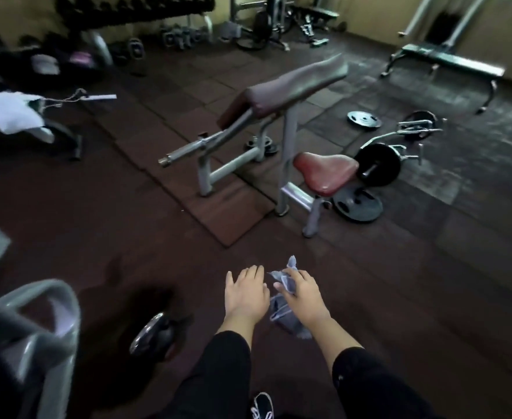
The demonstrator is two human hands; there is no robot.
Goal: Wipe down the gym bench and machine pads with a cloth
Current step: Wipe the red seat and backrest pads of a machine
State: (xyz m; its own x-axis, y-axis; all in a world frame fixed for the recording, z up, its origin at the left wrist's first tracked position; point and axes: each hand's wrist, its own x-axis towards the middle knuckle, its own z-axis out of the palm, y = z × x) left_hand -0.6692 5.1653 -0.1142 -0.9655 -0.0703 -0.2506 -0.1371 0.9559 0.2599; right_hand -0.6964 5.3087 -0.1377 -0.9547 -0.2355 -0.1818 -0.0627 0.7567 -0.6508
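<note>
Cloth (pixel 282 306): soft, light, limp; it hangs bunched between your hands, well short of the bench pads.
Right hand (pixel 304 293): fingers pinch its upper folds.
Left hand (pixel 245 291): fingers straight, holding nothing.
Grip: gather loose corners into your palm.
Seat pad (pixel 324 173): nearest surface.

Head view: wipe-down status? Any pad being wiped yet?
Done: nothing visibly wiped. In hand: the right hand grips the crumpled grey cloth, with the open left hand beside it; both are over the floor, touching no equipment. Left: the slanted maroon arm pad, the maroon seat and the far black flat bench.
</note>
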